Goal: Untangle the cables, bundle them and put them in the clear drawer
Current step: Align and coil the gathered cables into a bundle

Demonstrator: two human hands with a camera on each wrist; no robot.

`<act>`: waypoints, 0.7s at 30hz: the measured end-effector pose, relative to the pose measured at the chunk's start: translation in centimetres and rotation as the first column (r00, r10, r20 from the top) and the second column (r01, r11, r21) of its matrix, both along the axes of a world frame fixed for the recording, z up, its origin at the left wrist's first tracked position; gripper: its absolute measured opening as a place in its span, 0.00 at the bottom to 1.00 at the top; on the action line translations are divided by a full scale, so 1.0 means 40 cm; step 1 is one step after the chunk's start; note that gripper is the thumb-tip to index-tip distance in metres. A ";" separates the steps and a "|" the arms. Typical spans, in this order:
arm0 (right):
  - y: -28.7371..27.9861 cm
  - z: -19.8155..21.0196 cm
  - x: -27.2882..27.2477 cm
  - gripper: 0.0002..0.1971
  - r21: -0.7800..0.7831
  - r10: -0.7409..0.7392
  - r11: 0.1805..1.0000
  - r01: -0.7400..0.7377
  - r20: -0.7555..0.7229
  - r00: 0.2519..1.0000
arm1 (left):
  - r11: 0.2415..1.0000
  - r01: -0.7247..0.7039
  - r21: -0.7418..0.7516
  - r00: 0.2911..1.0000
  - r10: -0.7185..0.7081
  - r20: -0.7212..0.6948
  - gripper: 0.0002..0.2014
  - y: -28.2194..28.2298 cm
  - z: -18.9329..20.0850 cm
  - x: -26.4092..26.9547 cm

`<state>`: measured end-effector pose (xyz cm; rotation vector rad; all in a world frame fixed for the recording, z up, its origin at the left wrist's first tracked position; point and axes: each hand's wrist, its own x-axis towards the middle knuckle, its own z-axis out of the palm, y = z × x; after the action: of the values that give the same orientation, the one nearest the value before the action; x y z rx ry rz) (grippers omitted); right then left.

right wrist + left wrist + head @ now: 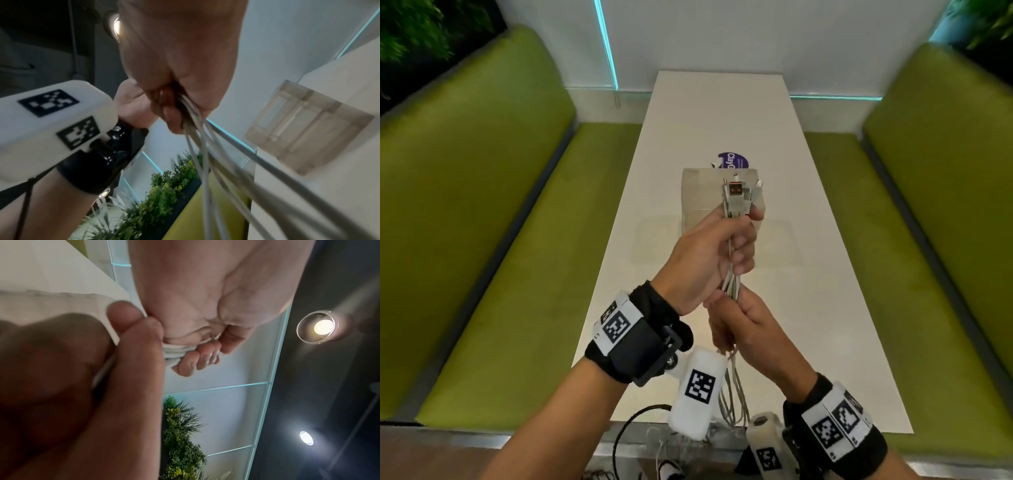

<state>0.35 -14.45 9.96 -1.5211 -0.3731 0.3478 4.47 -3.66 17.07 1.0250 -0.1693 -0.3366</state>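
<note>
A bundle of grey-white cables (pixel 732 281) is held upright above the white table (pixel 722 102). My left hand (pixel 722 246) grips the bundle just below its plugs (pixel 736 195), one of which has an orange insert. My right hand (pixel 736 318) grips the same strands right underneath, and loose loops (pixel 736 394) hang below it toward the table's near edge. The clear drawer unit (pixel 691 192) stands on the table just behind the plugs. In the left wrist view curled fingers (pixel 195 356) wrap the white strands (pixel 176 352). In the right wrist view the cables (pixel 197 138) stream from my right hand (pixel 174 105), with the drawer unit (pixel 308 129) beyond.
Green padded benches (pixel 482 222) (pixel 928 222) run along both sides of the narrow table. A purple round label (pixel 732 161) lies behind the drawer unit. A faint clear flat shape (pixel 654 240) lies on the table in front of the unit. A black cord (pixel 626 428) loops near the table's near edge.
</note>
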 end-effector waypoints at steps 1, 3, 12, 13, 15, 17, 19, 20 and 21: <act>-0.013 0.002 0.006 0.06 -0.071 0.039 0.997 -0.036 0.030 0.999 | 1.000 0.003 0.003 1.000 -0.003 0.000 0.11 -0.002 -0.001 0.003; -0.057 0.006 0.025 0.19 -0.156 0.079 0.985 -0.071 0.048 0.996 | 1.000 -0.005 0.030 1.000 0.005 0.003 0.16 -0.002 -0.010 0.009; -0.086 0.141 0.114 0.18 -0.069 -0.191 0.979 0.194 0.052 0.980 | 0.824 -0.035 0.565 0.937 -0.170 0.306 0.45 -0.040 -0.054 -0.004; -0.072 0.144 0.114 0.14 -0.061 -0.220 0.973 0.224 0.062 0.974 | 0.828 -0.063 0.557 0.930 -0.153 0.333 0.46 -0.041 -0.058 -0.003; -0.050 0.145 0.111 0.11 -0.023 -0.262 0.964 0.265 0.098 0.960 | 0.858 -0.114 0.501 0.918 -0.102 0.382 0.45 -0.042 -0.067 0.000; -0.033 0.143 0.113 0.10 -0.004 -0.279 0.960 0.281 0.120 0.953 | 0.887 -0.161 0.433 0.910 -0.037 0.414 0.44 -0.041 -0.081 -0.005; -0.017 0.146 0.116 0.10 -0.022 -0.265 0.962 0.270 0.144 0.954 | 0.912 -0.213 0.351 0.900 0.044 0.433 0.43 -0.038 -0.087 -0.016; -0.012 0.147 0.119 0.10 -0.041 -0.264 0.961 0.274 0.159 0.951 | 0.925 -0.233 0.300 0.898 0.086 0.432 0.43 -0.037 -0.093 -0.020; -0.010 0.150 0.123 0.10 -0.039 -0.270 0.959 0.279 0.156 0.950 | 0.940 -0.242 0.242 0.905 0.129 0.406 0.44 -0.033 -0.099 -0.023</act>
<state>5.27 -14.86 15.96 -1.6390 -0.2644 0.0250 3.55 -5.00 13.13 1.3819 -0.3827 0.0252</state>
